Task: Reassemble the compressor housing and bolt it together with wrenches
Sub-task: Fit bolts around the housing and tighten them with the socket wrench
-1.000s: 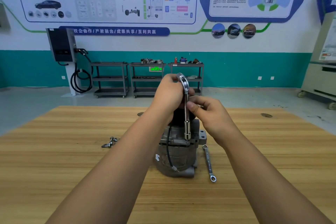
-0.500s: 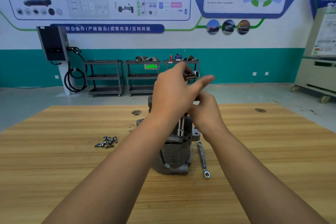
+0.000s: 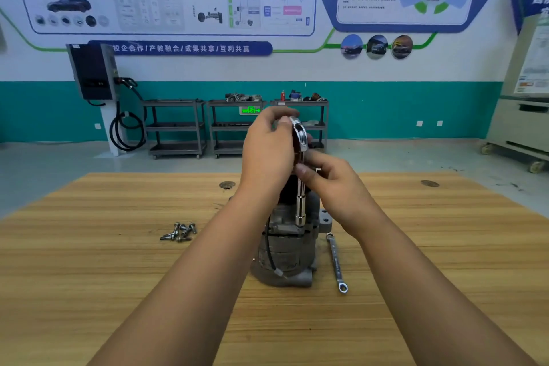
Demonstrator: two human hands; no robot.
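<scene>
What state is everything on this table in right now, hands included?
Compressor: standing upright on the table.
Socket wrench: upright, tip down on the compressor.
Left hand: grips the wrench's top.
Right hand: pinches its shaft.
Spanner: lying flat, untouched, right of the compressor.
Bolts: loose pile, left of the compressor.

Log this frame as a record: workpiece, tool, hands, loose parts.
workpiece: compressor housing, upright on wooden table
tool in use: socket wrench, vertical, socket end down at housing's upper flange
left hand: grips the wrench head
right hand: pinches the wrench shaft
loose bolts: pile on table, left of housing
spare wrench: flat on table, right of housing
</scene>
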